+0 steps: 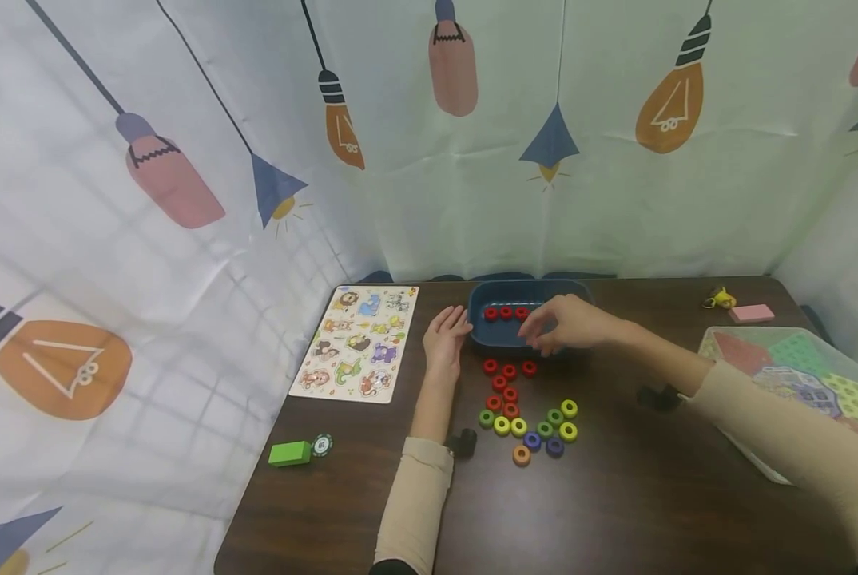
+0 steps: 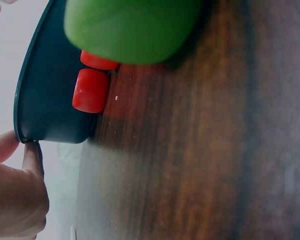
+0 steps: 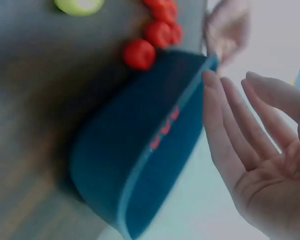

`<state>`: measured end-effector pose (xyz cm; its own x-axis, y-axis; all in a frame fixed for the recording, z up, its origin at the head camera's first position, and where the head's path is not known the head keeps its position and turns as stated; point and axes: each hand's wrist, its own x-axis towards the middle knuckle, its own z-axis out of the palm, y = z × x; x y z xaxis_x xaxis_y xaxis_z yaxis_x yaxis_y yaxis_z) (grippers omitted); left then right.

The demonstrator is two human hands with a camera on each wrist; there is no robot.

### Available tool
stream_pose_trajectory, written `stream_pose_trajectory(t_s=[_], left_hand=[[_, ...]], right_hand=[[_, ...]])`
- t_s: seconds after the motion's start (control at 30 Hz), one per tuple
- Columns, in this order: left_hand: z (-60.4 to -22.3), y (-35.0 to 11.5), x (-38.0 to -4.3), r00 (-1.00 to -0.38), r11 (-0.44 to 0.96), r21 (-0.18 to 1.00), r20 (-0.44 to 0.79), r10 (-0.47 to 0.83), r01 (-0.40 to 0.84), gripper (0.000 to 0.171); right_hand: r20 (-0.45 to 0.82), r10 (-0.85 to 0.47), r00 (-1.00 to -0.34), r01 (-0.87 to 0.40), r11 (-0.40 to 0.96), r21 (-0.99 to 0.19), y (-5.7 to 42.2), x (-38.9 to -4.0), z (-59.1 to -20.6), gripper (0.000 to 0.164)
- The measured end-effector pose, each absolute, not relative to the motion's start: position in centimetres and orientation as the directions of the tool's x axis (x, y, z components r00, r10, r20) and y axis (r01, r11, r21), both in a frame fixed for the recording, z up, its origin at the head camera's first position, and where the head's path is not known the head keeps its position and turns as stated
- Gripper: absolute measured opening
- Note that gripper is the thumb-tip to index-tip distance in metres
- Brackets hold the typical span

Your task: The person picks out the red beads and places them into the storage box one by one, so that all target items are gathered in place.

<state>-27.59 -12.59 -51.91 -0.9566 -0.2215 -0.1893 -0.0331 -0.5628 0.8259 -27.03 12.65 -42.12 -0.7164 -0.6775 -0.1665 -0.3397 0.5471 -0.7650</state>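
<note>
A dark blue plastic tub (image 1: pixel 497 335) stands at the table's back edge with three red rings (image 1: pixel 506 312) lined up inside. My left hand (image 1: pixel 443 343) is at its left end, the fingertips touching the tub's end by the rim. Over the right part of the tub hovers my right hand (image 1: pixel 569 323), its fingers loosely extended with nothing between them. Several more red rings (image 1: pixel 498 383) lie on the table before the tub. Nearer me are green rings (image 1: pixel 486 418), yellow rings (image 1: pixel 502 426), two blue rings (image 1: pixel 533 441) and an orange ring (image 1: pixel 521 455).
An animal puzzle board (image 1: pixel 357 343) lies at the left, with a green block (image 1: pixel 289 454) and a round chip (image 1: pixel 322 445) nearer me. At the right are a translucent box (image 1: pixel 796 359), a pink block (image 1: pixel 752 313) and a small yellow toy (image 1: pixel 722 299). A patterned curtain hangs behind the table.
</note>
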Motion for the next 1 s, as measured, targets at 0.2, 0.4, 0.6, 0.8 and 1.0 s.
stream_pose_trajectory(t_s=[0.2,0.4,0.6,0.8,1.0], left_hand=[[-52.1,-12.7,-27.5,-0.959,-0.566,0.823,-0.189,-0.211,-0.038,0.057],[-52.0,-12.7,-27.5,-0.957,-0.562,0.827,-0.181,-0.225,-0.024,0.056],[-52.1,-12.7,-27.5,-0.959,-0.563,0.826,-0.178,-0.219,-0.025,0.057],[-52.2,-12.7,-27.6,-0.956,-0.555,0.831,-0.192,-0.221,-0.038,0.057],[-52.1,-12.5,-27.6,-0.956,-0.561,0.827,-0.190,-0.222,-0.034,0.056]], right_hand=[[-0.120,-0.708,-0.696,-0.500,0.598,-0.626,12.1,-24.4,-45.0,0.028],[-0.106,-0.712,-0.694,-0.522,0.599,-0.607,11.8,-23.8,-47.0,0.032],[-0.040,-0.721,-0.691,-0.578,0.586,-0.568,11.5,-23.8,-48.0,0.032],[-0.039,-0.708,-0.705,-0.583,0.610,-0.536,11.2,-23.7,-48.7,0.029],[-0.209,-0.687,-0.696,-0.391,0.607,-0.692,11.2,-23.5,-49.4,0.031]])
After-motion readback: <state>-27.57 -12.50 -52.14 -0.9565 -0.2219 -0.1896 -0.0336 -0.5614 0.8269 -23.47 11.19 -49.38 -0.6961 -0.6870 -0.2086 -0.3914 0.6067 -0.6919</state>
